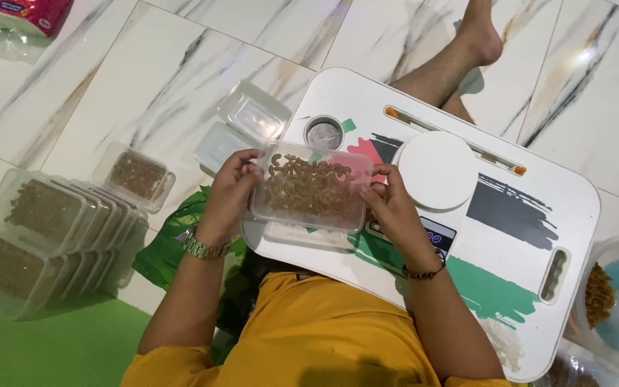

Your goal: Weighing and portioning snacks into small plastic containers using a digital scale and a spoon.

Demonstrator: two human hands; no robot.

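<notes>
Container: clear plastic box of brown curled snacks, held over the white surface.
Grip: left hand and right hand clasp its short ends.
Handling: we judge it light, thin-walled, flexible; we'd hold the rims.

The container is clear, glossy plastic, its contents brown and rough-looking. The lap table is smooth white plastic with matt painted patches; the disc on it is matt white. The watch looks metallic. The floor tiles are polished, marble-patterned.
</notes>
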